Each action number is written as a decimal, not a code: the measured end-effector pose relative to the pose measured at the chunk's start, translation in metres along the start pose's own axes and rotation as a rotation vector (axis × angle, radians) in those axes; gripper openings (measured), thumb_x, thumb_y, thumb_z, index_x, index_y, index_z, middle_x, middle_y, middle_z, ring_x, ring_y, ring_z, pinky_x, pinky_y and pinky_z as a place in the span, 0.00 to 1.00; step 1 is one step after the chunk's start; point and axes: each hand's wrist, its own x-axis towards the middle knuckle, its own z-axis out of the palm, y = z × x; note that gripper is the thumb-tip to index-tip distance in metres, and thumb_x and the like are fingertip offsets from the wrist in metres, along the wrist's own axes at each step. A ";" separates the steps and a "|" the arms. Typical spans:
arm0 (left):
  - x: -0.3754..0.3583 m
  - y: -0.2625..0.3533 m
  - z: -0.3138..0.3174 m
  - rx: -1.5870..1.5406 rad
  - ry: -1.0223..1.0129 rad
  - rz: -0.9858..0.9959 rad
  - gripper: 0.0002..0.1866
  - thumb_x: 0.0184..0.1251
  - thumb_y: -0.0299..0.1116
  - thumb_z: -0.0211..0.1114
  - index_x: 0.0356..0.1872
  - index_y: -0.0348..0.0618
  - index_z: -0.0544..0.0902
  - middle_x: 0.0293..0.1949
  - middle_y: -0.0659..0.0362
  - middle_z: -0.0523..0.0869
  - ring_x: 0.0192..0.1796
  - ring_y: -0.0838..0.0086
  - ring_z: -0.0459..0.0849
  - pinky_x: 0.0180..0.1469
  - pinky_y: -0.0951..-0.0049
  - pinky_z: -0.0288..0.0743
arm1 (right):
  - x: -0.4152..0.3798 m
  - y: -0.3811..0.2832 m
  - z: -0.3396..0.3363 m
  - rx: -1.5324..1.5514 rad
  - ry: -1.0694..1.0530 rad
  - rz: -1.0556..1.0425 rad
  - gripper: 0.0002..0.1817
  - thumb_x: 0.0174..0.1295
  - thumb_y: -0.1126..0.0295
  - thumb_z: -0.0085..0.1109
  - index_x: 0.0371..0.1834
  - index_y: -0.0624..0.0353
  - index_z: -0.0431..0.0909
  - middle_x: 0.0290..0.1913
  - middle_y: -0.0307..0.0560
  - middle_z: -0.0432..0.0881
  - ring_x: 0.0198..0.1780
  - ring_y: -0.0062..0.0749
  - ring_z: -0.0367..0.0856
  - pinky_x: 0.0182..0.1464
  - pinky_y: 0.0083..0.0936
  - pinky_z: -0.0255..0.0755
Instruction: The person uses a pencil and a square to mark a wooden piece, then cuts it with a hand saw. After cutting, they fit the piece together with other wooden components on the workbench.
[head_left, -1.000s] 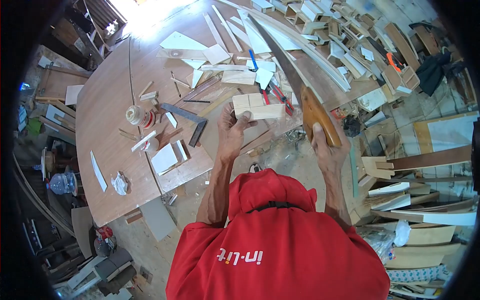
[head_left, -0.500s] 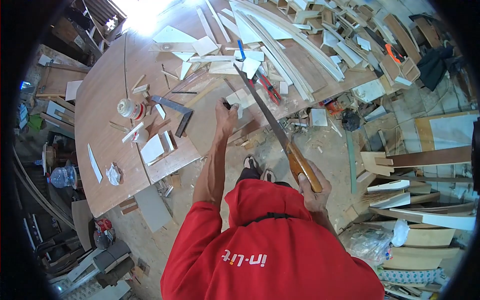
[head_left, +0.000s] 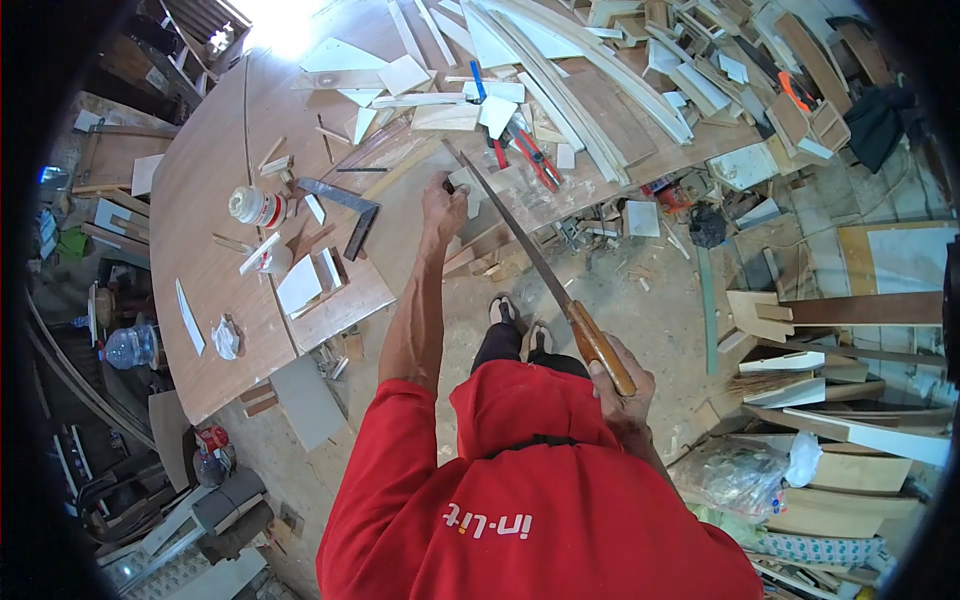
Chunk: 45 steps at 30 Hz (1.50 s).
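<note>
My right hand [head_left: 624, 385] is wrapped round the brown wooden handle of a handsaw [head_left: 522, 236]. The narrow blade slants up and to the left over the workbench edge, its tip just right of my left hand. My left hand [head_left: 446, 208] is closed at the bench edge, beside a pale board piece [head_left: 478, 190]. A small dark thing shows at its fingertips, too small to name. Left of it on the bench lies a carpenter's square [head_left: 345, 205]. Beyond the blade is a red-handled tool [head_left: 535, 158], partly among wood offcuts.
On the workbench [head_left: 210, 150] stand a white jar with a red label [head_left: 257, 207] and a white tub [head_left: 270, 256]. Long wood strips [head_left: 560, 95] lie at the back right. Wood scraps are heaped at right [head_left: 700, 90], and boards [head_left: 860, 312] lean beyond the floor.
The saw and my right hand have shifted slightly left and down, the blade tip now nearer my left hand. My left hand stays closed at the bench edge.
</note>
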 end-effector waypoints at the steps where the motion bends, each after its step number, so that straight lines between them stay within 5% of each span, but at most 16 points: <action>1: 0.002 -0.002 0.000 0.000 -0.017 -0.009 0.17 0.54 0.29 0.68 0.46 0.35 0.82 0.26 0.51 0.83 0.29 0.64 0.82 0.34 0.64 0.74 | 0.000 0.000 0.001 0.013 0.000 0.014 0.20 0.63 0.75 0.60 0.58 0.71 0.75 0.50 0.55 0.85 0.47 0.27 0.84 0.49 0.20 0.76; 11: 0.020 -0.020 -0.006 0.097 -0.116 0.054 0.15 0.52 0.36 0.70 0.32 0.31 0.81 0.27 0.45 0.83 0.31 0.58 0.82 0.35 0.61 0.74 | -0.002 0.005 -0.001 0.007 -0.029 -0.006 0.19 0.64 0.75 0.58 0.58 0.71 0.75 0.50 0.54 0.85 0.51 0.31 0.84 0.53 0.23 0.76; 24: 0.022 -0.010 -0.010 0.173 -0.122 0.025 0.20 0.52 0.36 0.71 0.41 0.31 0.83 0.31 0.44 0.86 0.35 0.57 0.85 0.39 0.62 0.77 | 0.004 0.019 -0.001 -0.006 -0.043 -0.050 0.21 0.64 0.75 0.60 0.58 0.73 0.73 0.52 0.60 0.83 0.52 0.34 0.84 0.53 0.25 0.77; 26: 0.025 -0.013 -0.009 0.156 -0.166 0.009 0.17 0.58 0.30 0.69 0.45 0.29 0.81 0.28 0.54 0.84 0.26 0.72 0.81 0.26 0.70 0.74 | 0.003 0.018 -0.003 -0.002 -0.046 -0.054 0.21 0.64 0.75 0.60 0.58 0.73 0.74 0.52 0.60 0.83 0.52 0.34 0.84 0.52 0.25 0.77; 39: 0.025 -0.014 -0.010 0.147 -0.159 0.022 0.14 0.58 0.30 0.70 0.41 0.30 0.82 0.25 0.58 0.81 0.24 0.74 0.78 0.25 0.70 0.71 | 0.001 0.013 -0.012 0.050 -0.054 0.009 0.19 0.65 0.74 0.59 0.57 0.72 0.75 0.54 0.59 0.82 0.54 0.34 0.82 0.56 0.26 0.74; 42: 0.028 -0.018 -0.009 0.128 -0.138 0.006 0.13 0.58 0.31 0.70 0.39 0.31 0.82 0.25 0.58 0.81 0.25 0.74 0.77 0.26 0.71 0.70 | 0.001 0.014 -0.013 0.037 -0.060 0.000 0.18 0.65 0.75 0.59 0.56 0.73 0.76 0.54 0.60 0.82 0.54 0.34 0.82 0.57 0.26 0.74; 45: 0.027 -0.015 -0.010 0.146 -0.155 -0.039 0.20 0.53 0.35 0.71 0.44 0.30 0.83 0.32 0.47 0.87 0.35 0.63 0.85 0.39 0.65 0.77 | 0.000 0.013 -0.014 0.041 -0.063 -0.005 0.18 0.64 0.76 0.58 0.56 0.73 0.76 0.54 0.60 0.82 0.54 0.34 0.82 0.56 0.26 0.74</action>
